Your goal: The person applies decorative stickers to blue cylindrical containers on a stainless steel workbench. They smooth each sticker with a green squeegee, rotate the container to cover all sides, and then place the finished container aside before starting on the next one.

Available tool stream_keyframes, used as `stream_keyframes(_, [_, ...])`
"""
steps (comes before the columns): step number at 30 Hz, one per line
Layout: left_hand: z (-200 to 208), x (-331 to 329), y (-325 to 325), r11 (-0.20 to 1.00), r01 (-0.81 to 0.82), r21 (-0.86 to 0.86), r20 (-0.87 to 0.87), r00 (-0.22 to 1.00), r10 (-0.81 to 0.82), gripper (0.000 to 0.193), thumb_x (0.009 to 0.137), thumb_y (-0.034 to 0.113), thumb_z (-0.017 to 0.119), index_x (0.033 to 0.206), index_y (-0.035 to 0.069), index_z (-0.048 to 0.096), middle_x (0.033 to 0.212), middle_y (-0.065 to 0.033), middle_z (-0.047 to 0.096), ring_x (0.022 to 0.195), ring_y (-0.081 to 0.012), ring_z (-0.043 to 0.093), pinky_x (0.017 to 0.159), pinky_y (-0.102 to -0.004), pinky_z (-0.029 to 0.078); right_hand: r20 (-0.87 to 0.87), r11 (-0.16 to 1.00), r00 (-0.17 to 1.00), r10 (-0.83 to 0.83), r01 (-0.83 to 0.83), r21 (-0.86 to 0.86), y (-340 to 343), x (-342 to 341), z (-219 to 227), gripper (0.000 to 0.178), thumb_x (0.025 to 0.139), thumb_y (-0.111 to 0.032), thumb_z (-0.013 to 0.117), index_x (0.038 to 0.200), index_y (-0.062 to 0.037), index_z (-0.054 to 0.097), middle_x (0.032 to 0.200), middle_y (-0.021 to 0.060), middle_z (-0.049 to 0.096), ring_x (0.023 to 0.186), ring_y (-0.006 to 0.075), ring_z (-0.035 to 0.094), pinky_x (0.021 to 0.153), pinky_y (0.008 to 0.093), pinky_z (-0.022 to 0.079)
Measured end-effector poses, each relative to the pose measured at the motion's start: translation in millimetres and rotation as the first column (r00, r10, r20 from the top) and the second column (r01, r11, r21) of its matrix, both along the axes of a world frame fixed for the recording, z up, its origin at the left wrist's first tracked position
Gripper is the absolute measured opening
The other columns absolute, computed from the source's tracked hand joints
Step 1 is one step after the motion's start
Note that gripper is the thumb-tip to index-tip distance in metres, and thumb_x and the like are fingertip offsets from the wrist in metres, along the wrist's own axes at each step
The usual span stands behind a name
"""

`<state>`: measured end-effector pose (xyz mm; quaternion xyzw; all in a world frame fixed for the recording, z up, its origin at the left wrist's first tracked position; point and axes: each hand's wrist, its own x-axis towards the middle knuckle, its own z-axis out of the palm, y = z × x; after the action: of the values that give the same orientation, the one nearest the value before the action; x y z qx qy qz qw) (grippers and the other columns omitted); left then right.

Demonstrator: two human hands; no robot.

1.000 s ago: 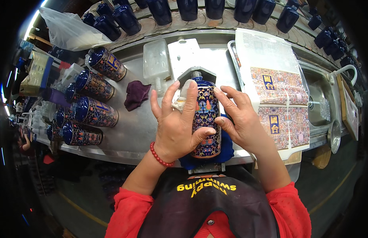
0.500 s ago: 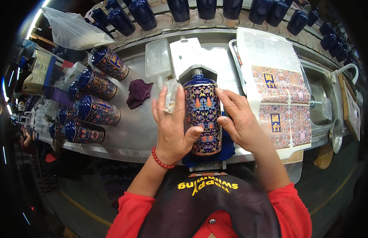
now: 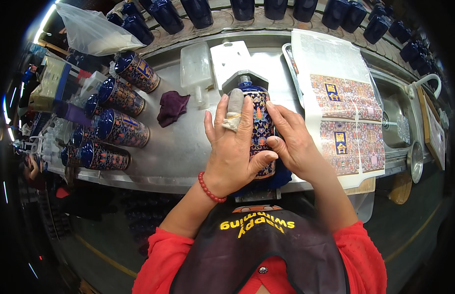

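Note:
A dark blue bottle with a colourful floral wrap lies on its back in front of me, its neck pointing away. My left hand is open and lies flat over the bottle's left side, fingers stretched, hiding part of the pattern. A grey finger cover sits on one of its fingers. My right hand grips the bottle's right edge, thumb and fingertips against it. A dark blue cloth shows under the bottle's base, and an angular metal holder stands around its neck end.
Patterned decal sheets lie at right, before a sink. Several decorated bottles stand at left near a purple cloth. A clear plastic container lies farther back. Plain blue bottles line a slatted conveyor.
My left hand has slid right across the bottle and now covers more of its front. My right hand stays at the right edge. The plain bottles at the back have shifted right.

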<state>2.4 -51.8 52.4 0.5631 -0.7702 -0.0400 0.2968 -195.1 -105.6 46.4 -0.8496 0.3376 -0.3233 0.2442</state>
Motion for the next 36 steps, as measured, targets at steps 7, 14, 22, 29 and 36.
stream_keyframes(7, [-7.7, 3.1, 7.3, 0.999, -0.038, 0.015, -0.033, 0.999, 0.038, 0.111, 0.091, 0.08, 0.04, 0.158, -0.007, 0.023, 0.153, -0.0263, 0.04, 0.146, -0.0498, 0.021, 0.113, -0.0721, 0.007, 0.024, 1.0, 1.0, -0.002, 0.002, 0.014, 2.8, -2.6, -3.8, 0.065, 0.097, -0.026, 0.066, 0.154, -0.0059, 0.042, 0.141, 0.022, 0.051, 0.121, 0.042, 0.051, 0.105, 0.0465, 0.043])
stream_keyframes(14, [-1.8, 2.3, 5.5, 0.999, -0.045, -0.003, 0.058, 0.997, 0.045, 0.108, 0.091, 0.08, 0.041, 0.157, -0.005, 0.028, 0.154, -0.0244, 0.041, 0.147, -0.0479, 0.023, 0.112, -0.0725, 0.008, 0.032, 1.0, 0.999, -0.014, 0.014, -0.02, 5.2, 1.0, -6.7, 0.063, 0.097, -0.025, 0.065, 0.153, -0.0065, 0.043, 0.142, 0.0206, 0.051, 0.121, 0.0425, 0.051, 0.105, 0.0465, 0.044])
stream_keyframes(22, [-14.0, 8.8, 15.7, 0.999, 0.023, -0.023, -0.099, 0.995, -0.025, 0.109, 0.091, 0.081, 0.04, 0.158, -0.004, 0.028, 0.155, -0.0256, 0.039, 0.146, -0.0486, 0.026, 0.116, -0.0678, 0.003, 0.026, 0.999, 1.0, 0.017, -0.019, 0.049, 11.6, -6.2, -5.6, 0.062, 0.098, -0.026, 0.064, 0.154, -0.008, 0.043, 0.143, 0.021, 0.05, 0.123, 0.0431, 0.05, 0.107, 0.047, 0.043])
stream_keyframes(29, [-29.2, 1.0, 39.7, 0.998, 0.008, -0.064, -0.091, 0.996, -0.014, 0.11, 0.091, 0.081, 0.04, 0.158, -0.005, 0.027, 0.155, -0.0301, 0.037, 0.144, -0.0518, 0.029, 0.116, -0.0683, 0.002, -0.008, 1.0, 1.0, 0.01, -0.01, 0.011, 23.9, -7.2, -6.4, 0.063, 0.096, -0.024, 0.066, 0.153, -0.0064, 0.044, 0.144, 0.0264, 0.048, 0.123, 0.0456, 0.05, 0.107, 0.0485, 0.043])
stream_keyframes(36, [-24.1, -2.8, 40.5, 0.996, -0.019, -0.086, 0.09, 0.996, 0.027, 0.108, 0.089, 0.082, 0.041, 0.158, -0.001, 0.033, 0.153, -0.0261, 0.041, 0.146, -0.0462, 0.027, 0.115, -0.0677, 0.003, -0.002, 1.0, 1.0, 0.0, 0.0, -0.028, 25.3, -4.6, -9.8, 0.064, 0.095, -0.022, 0.067, 0.152, -0.0058, 0.045, 0.143, 0.0268, 0.048, 0.123, 0.0463, 0.05, 0.106, 0.0491, 0.044])
